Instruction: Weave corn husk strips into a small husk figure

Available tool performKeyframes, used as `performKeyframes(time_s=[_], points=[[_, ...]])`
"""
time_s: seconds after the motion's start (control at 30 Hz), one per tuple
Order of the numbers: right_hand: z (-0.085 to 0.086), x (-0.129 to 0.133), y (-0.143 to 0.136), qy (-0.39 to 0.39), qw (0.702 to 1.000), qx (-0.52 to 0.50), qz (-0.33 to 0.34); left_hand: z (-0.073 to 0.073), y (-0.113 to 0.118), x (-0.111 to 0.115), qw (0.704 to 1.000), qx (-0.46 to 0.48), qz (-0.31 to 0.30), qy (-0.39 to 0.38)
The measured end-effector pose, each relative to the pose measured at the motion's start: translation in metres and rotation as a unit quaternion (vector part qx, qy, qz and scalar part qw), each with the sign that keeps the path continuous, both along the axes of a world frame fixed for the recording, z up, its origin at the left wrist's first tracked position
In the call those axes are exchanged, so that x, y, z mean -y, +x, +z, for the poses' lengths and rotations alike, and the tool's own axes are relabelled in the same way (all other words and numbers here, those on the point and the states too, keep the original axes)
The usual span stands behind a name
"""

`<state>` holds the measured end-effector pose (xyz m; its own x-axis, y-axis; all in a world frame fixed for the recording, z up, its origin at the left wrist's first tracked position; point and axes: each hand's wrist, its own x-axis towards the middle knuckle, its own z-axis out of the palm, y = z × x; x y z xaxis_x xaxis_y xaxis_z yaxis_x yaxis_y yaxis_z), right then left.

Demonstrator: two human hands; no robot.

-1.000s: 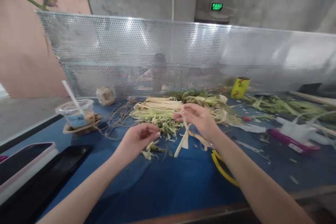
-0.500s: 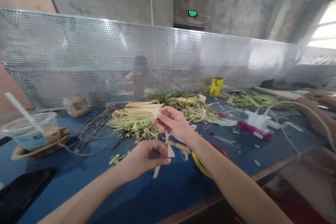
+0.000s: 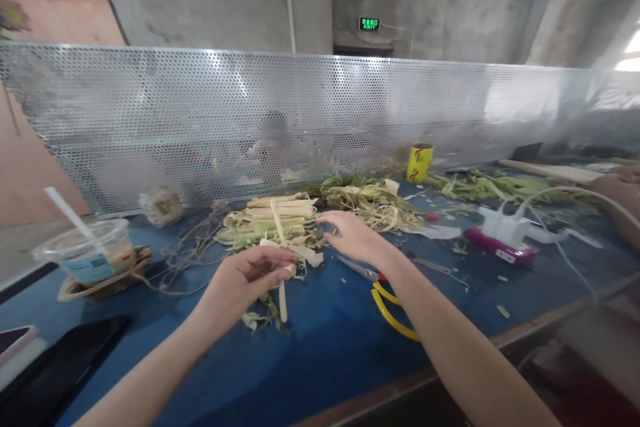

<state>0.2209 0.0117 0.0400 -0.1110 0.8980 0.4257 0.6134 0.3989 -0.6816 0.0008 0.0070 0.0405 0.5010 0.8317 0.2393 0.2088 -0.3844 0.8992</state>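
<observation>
My left hand (image 3: 255, 273) pinches a pale husk piece (image 3: 283, 300), a thin strip that sticks up above the fingers and down below them. Pale folded husk also shows just right of those fingertips. My right hand (image 3: 350, 237) is empty, fingers apart and curved, over the right edge of a pile of pale husk strips (image 3: 270, 220). Behind that hand lies a heap of greenish dry leaves (image 3: 365, 193). Scissors with yellow and red handles (image 3: 393, 317) rest on the blue table (image 3: 320, 360), partly under my right forearm.
On the left are a lidded cup with a straw (image 3: 95, 257), tangled twine (image 3: 185, 253) and a dark tablet-like object (image 3: 65, 367). At the right are a yellow roll (image 3: 419, 163), a purple power strip (image 3: 505, 250) with cables, and another person's hand (image 3: 623, 190). A perforated metal screen (image 3: 325, 107) stands behind.
My right hand has let go of the husk piece and moved right, away from my left hand. My left hand has shifted left and up with the piece. The view has turned slightly left.
</observation>
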Motion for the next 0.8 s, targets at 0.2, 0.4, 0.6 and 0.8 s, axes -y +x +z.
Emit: performKeyframes(time_s=[0.2, 0.4, 0.6, 0.8], points=[[0.005, 0.016, -0.021, -0.023, 0.964, 0.065, 0.256, -0.016, -0.003, 0.001, 1.000, -0.015, -0.008, 0.020], [0.010, 0.020, -0.020, -0.017, 0.961, 0.089, 0.260, -0.013, -0.010, 0.009, 0.973, -0.117, -0.013, 0.198], [-0.004, 0.008, -0.021, -0.031, 0.992, -0.036, 0.120, -0.012, -0.019, 0.010, 0.915, -0.118, 0.033, 0.384], [-0.002, 0.011, -0.031, -0.129, 0.929, -0.109, 0.329, -0.018, -0.018, 0.013, 0.904, -0.144, 0.006, 0.402]])
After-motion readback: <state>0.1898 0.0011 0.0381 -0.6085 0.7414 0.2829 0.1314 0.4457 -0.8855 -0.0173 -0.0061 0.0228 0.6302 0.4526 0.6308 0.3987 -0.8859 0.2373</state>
